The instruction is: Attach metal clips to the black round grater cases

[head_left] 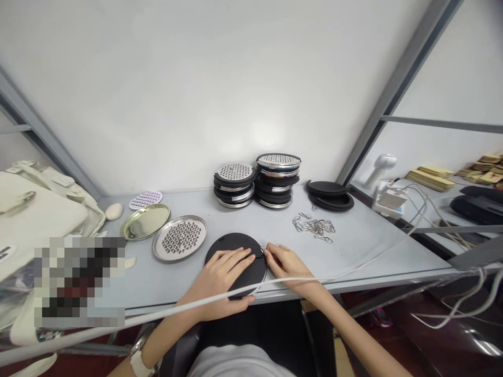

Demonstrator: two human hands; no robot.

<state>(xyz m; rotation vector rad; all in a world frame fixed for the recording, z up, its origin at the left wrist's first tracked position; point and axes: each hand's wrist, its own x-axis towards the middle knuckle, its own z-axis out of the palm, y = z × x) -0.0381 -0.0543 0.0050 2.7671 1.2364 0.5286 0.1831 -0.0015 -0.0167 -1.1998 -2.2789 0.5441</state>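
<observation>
A black round case (226,244) with a shiny metal rim lies at the front of the table. My left hand (222,277) spreads over its top and steadies it, the thumb along the near edge. At the case's right edge, my right hand (286,263) pinches a small metal clip (262,250), mostly hidden by the fingertips. Left of the case are a round metal grater plate (181,238), a gold-coloured round tray (145,222) and a white-and-purple perforated disc (145,200). Loose metal clips (314,226) lie in a pile to the right.
Two stacks of round graters with black rims, the left stack (234,186) and the right stack (277,180), stand against the wall. Black round covers (330,196) lie at the back right. A white cable (298,279) crosses before my hands. A white bag (43,209) sits at left.
</observation>
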